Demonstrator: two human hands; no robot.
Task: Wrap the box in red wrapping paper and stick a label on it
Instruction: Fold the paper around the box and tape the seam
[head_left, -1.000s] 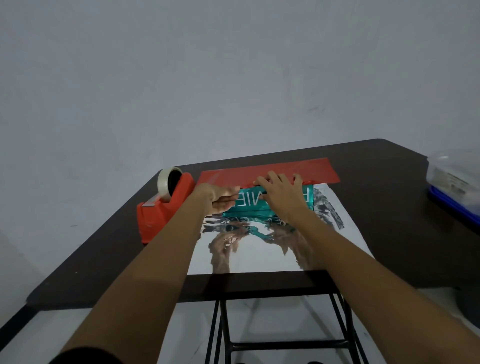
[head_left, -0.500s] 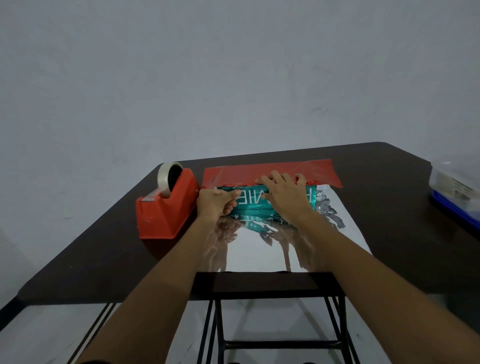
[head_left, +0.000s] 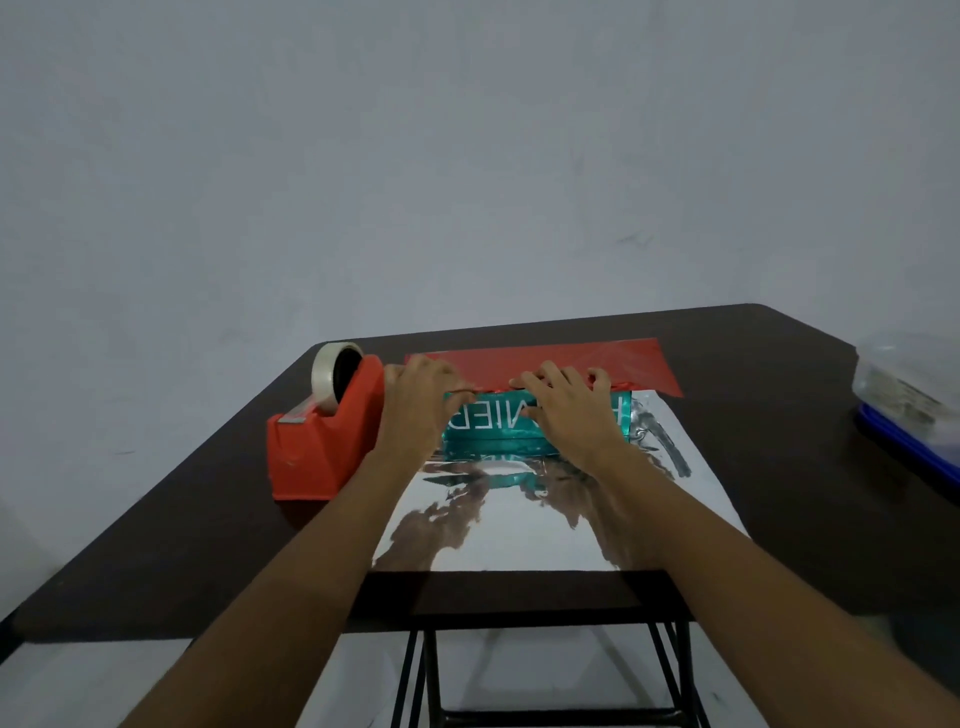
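The box (head_left: 488, 422) sits under both hands: the left hand (head_left: 422, 397) pinches the paper (head_left: 545, 358) beyond it, the right hand (head_left: 567, 411) lies spread on top. The paper seems thin, slick, easily creased; pinch its edge near corners.

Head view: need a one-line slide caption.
Left hand pinches the wrapping paper at the teal box, right hand pressing on top; tape dispenser at left.

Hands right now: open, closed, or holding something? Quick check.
Left hand: pinches the edge of the red paper at the box.
Right hand: open, pressing flat on the box, fingertips at the paper.
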